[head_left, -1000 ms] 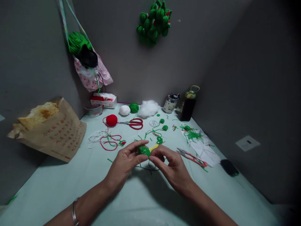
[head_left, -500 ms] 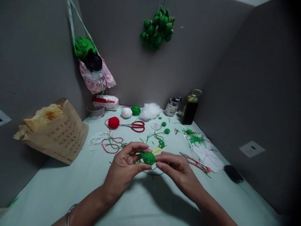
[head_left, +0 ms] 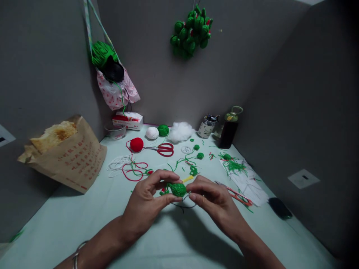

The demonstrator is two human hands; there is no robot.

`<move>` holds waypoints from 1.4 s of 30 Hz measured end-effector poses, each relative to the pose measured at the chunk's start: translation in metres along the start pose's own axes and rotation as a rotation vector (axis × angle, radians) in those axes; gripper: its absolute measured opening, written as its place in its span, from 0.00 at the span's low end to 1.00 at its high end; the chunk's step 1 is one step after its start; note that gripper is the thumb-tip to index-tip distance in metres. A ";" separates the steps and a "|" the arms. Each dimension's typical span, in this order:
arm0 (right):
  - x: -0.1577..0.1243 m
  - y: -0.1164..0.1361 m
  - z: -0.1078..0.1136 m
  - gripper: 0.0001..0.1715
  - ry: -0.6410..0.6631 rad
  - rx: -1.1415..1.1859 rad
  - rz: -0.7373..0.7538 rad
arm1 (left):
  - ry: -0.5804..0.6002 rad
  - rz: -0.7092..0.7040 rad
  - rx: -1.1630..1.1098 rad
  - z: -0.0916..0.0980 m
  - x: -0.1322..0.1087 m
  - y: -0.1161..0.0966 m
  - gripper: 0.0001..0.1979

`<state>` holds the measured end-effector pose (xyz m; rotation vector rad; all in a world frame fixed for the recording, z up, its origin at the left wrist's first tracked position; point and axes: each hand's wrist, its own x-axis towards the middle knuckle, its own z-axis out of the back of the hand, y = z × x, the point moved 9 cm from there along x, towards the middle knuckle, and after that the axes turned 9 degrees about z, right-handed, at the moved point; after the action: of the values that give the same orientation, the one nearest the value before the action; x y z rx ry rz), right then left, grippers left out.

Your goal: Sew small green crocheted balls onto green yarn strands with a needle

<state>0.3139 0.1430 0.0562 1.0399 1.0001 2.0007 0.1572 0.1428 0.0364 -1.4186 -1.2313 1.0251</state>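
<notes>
A small stuffed green crochet piece [head_left: 178, 189] is pinched between the thumb and fingers of my left hand [head_left: 153, 194]. Just to its right, my right hand [head_left: 211, 196] has thumb and forefinger closed together on a thin dark thread [head_left: 183, 206], which loops below the piece. Whether a needle is also between those fingertips is too small to tell. Beneath my left fingers, a green and red crochet part [head_left: 164, 191] shows partly. Behind the hands lies a yellow-handled tool [head_left: 188, 178], probably a crochet hook.
Red-handled scissors [head_left: 165, 149], a red yarn ball [head_left: 136, 144] and white stuffing [head_left: 181, 132] lie farther back. Orange-handled scissors [head_left: 241, 198] and green yarn scraps [head_left: 235, 167] are on the right. A paper bag [head_left: 81, 160] stands left; a dark bottle [head_left: 228, 130] stands back right.
My right fingertips have drawn slightly right, away from the green crochet piece, with thin thread now showing between. My left hand keeps its hold. The whole view has shifted a little.
</notes>
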 end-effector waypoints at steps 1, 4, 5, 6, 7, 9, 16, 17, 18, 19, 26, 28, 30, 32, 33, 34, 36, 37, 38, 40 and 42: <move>-0.001 -0.003 -0.001 0.08 -0.006 0.024 -0.028 | 0.005 -0.001 0.014 -0.001 0.000 0.000 0.15; -0.003 -0.014 -0.006 0.11 -0.025 0.159 -0.120 | 0.033 0.021 0.004 -0.006 0.001 0.003 0.15; -0.003 -0.018 -0.009 0.13 -0.031 0.213 -0.146 | 0.038 0.039 -0.016 -0.007 0.002 0.006 0.15; -0.002 -0.021 -0.011 0.13 -0.036 0.262 -0.167 | 0.040 0.057 -0.040 -0.007 0.003 0.008 0.16; -0.002 -0.023 -0.012 0.14 -0.042 0.297 -0.183 | 0.039 0.074 -0.067 -0.007 0.004 0.011 0.16; 0.001 -0.025 -0.011 0.13 -0.060 0.312 -0.194 | 0.035 0.095 -0.112 -0.007 0.006 0.014 0.18; 0.004 -0.027 -0.011 0.13 -0.052 0.354 -0.240 | 0.059 0.087 -0.195 -0.010 0.008 0.018 0.16; 0.003 -0.029 -0.013 0.13 -0.053 0.384 -0.262 | 0.075 0.088 -0.191 -0.012 0.008 0.019 0.15; 0.001 -0.032 -0.015 0.14 -0.053 0.410 -0.283 | 0.093 0.097 -0.192 -0.013 0.008 0.022 0.14; 0.000 -0.035 -0.017 0.15 -0.049 0.431 -0.303 | 0.109 0.113 -0.201 -0.015 0.008 0.025 0.14; -0.003 -0.042 -0.026 0.16 -0.012 0.527 -0.354 | 0.140 0.168 -0.231 -0.018 0.010 0.037 0.13; -0.003 -0.042 -0.027 0.16 -0.017 0.579 -0.354 | 0.150 0.147 -0.223 -0.019 0.011 0.036 0.13; -0.003 -0.042 -0.027 0.15 -0.021 0.615 -0.351 | 0.147 0.120 -0.208 -0.018 0.011 0.036 0.14; -0.003 -0.043 -0.027 0.13 -0.018 0.659 -0.355 | 0.130 0.093 -0.176 -0.016 0.011 0.036 0.14; -0.003 -0.043 -0.027 0.13 -0.014 0.690 -0.361 | 0.120 0.079 -0.151 -0.015 0.011 0.036 0.14; -0.003 -0.043 -0.028 0.13 -0.003 0.723 -0.369 | 0.113 0.065 -0.117 -0.014 0.010 0.035 0.14; -0.003 -0.041 -0.028 0.13 0.050 0.740 -0.370 | 0.110 0.040 -0.036 -0.012 0.010 0.033 0.12; -0.002 -0.039 -0.024 0.12 0.064 0.677 -0.348 | 0.110 0.033 0.003 -0.012 0.010 0.032 0.12; 0.000 -0.038 -0.016 0.11 0.048 0.555 -0.307 | 0.109 0.034 0.040 -0.011 0.010 0.032 0.12; 0.005 -0.030 0.006 0.09 -0.047 0.209 -0.182 | 0.108 0.046 0.110 -0.010 0.011 0.033 0.12; 0.009 -0.016 0.019 0.09 -0.119 -0.056 -0.058 | 0.120 0.040 0.186 -0.010 0.012 0.033 0.13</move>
<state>0.3298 0.1639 0.0530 1.0739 0.8970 1.8858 0.1747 0.1522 0.0057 -1.3440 -0.9988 1.0382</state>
